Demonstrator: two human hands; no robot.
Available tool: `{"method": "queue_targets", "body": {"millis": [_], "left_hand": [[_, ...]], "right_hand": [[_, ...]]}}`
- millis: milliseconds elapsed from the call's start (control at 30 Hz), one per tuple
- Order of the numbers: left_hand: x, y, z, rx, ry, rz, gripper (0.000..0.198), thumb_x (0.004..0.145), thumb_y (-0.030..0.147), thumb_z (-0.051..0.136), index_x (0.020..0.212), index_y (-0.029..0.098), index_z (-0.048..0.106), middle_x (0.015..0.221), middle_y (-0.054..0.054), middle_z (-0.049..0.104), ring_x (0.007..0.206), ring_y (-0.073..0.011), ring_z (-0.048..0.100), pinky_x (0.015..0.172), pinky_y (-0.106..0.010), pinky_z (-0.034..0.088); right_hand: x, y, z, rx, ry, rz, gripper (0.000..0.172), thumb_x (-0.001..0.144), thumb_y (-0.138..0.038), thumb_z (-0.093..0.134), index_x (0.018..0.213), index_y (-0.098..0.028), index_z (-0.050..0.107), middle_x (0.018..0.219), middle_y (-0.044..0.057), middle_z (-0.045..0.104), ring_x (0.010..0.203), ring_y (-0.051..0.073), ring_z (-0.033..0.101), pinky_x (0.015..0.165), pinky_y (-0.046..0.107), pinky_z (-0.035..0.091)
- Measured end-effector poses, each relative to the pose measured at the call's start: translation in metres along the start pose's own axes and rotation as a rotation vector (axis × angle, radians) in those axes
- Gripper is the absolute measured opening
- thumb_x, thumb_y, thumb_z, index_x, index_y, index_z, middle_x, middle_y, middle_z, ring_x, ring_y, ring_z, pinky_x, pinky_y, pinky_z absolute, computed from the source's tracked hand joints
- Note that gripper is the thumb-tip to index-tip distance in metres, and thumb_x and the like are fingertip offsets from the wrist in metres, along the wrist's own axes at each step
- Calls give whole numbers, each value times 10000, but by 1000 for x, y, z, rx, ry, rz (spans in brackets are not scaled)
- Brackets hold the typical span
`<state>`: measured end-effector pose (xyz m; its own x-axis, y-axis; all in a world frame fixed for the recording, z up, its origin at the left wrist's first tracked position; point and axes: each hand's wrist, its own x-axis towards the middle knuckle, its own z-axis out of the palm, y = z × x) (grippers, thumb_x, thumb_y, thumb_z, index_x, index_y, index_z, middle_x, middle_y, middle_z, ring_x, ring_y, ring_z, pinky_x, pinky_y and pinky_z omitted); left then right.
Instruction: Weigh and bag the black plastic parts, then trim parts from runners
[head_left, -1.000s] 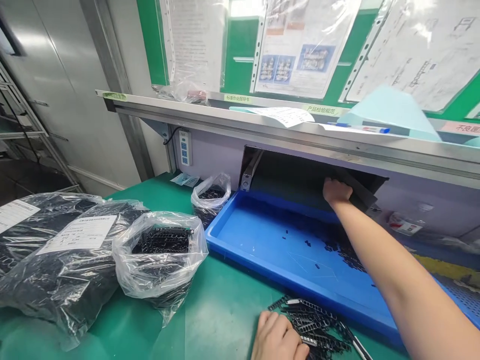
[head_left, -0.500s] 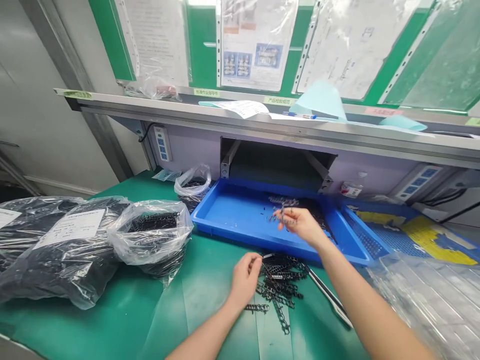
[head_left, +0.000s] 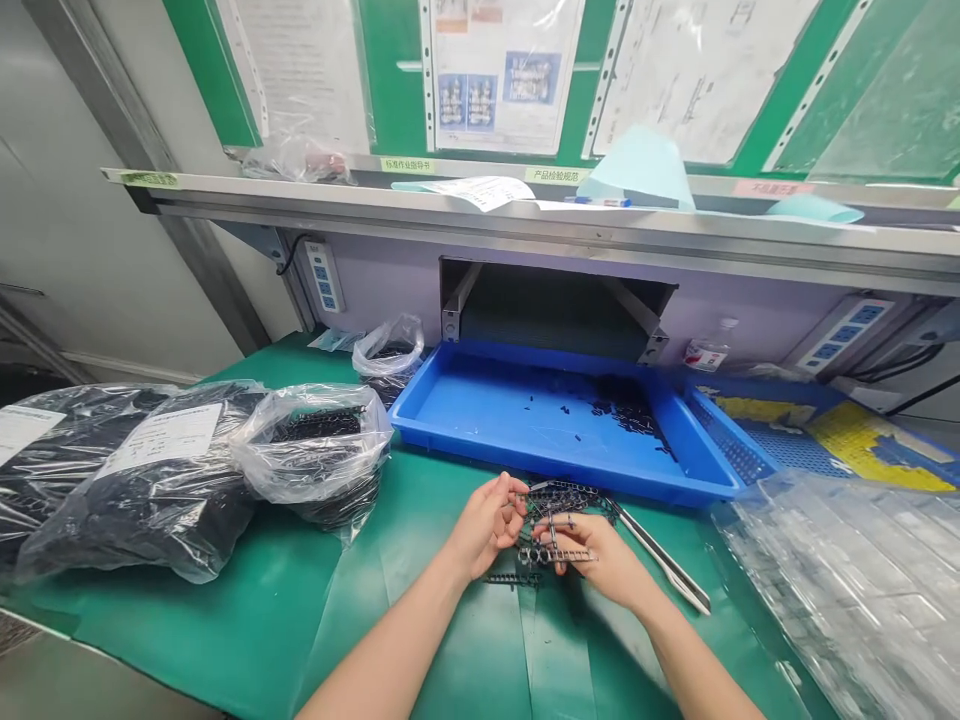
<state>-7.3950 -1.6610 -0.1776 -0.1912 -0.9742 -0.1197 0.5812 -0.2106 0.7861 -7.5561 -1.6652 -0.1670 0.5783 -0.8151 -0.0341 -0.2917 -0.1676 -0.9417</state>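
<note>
So far, small black pieces [head_left: 622,410] lie in the blue plastic tray [head_left: 555,462], while a tangled heap of black plastic strips [head_left: 562,498] sits on the green mat [head_left: 225,620], the right hand [head_left: 596,555] pinching one black strip [head_left: 559,555] and the left hand [head_left: 487,525] half-open, empty, just beside it.

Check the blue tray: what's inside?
The blue plastic tray holds small black pieces scattered across its floor, and a denser heap of black parts toward its right end. That heap covers the tray floor beneath it, so nothing under it can be seen.

Black strips [head_left: 510,578] lie on a green mat [head_left: 247,620] by a blue tray [head_left: 480,425].
</note>
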Motion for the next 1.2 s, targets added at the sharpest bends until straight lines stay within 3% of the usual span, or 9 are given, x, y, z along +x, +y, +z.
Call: {"method": "queue_targets", "body": {"millis": [100,167,400,600,733,800,933,1033,1200], "left_hand": [[-3,2,-4,100,-149,-188,457,577,519,700,712,111,541,512,49,443,333,8,301,300,-123,69],[-5,5,-6,182,-239,-296,433,539,460,748,685,104,549,485,41,456,333,5,310,305,-123,81],[-13,8,-11,201,-340,-345,414,505,416,785,676,83,609,508,-20,564,391,-47,461,382,-155,314],[-12,2,-8,187,-293,-320,409,552,435,749,646,111,518,540,-30,580,420,-90,526,409,-182,364],[-7,2,-4,125,8,-100,296,615,272,700,692,150,441,627,-1,584,536,-84,547,537,-206,436],[-6,3,-1,37,62,-78,266,605,189,666,700,164,418,605,36,540,494,-54,486,495,-180,401],[-10,-2,3,-3,-53,-143,269,637,272,678,715,140,457,561,44,473,391,1,298,366,-134,174],[-12,-8,5,63,-101,-137,387,610,404,719,695,121,470,589,25,499,363,23,254,350,-146,91],[-11,-13,3,120,-132,-192,435,556,417,751,641,130,436,604,-6,572,303,46,171,327,-170,25]], "right_hand": [[-10,3,5,-57,-175,9,320,782,-395,473,764,-114,628,610,15,531,504,89,429,511,213,361],[-14,4,6,-134,-250,-58,326,788,-392,480,715,-118,641,588,8,515,533,90,415,530,208,352],[-14,4,1,-164,-190,-273,413,847,-470,401,802,-162,672,772,67,587,729,152,522,684,263,423],[-12,8,2,-243,-78,-326,389,873,-429,374,817,-194,679,724,52,569,702,149,514,661,258,413],[-9,19,4,-300,192,-311,418,857,-456,388,731,-177,671,662,56,558,633,152,505,577,252,396],[-9,22,4,-314,342,-260,415,848,-460,399,701,-171,659,648,56,556,630,159,504,571,256,395],[-9,23,5,-336,525,-211,382,824,-439,446,629,-165,628,610,45,542,587,155,489,537,255,381],[-9,22,6,-325,526,-250,336,821,-383,453,638,-165,633,624,48,565,581,151,505,524,246,385],[-8,19,7,-350,494,-309,281,812,-329,452,692,-179,657,603,42,570,533,142,507,486,240,386]]}}
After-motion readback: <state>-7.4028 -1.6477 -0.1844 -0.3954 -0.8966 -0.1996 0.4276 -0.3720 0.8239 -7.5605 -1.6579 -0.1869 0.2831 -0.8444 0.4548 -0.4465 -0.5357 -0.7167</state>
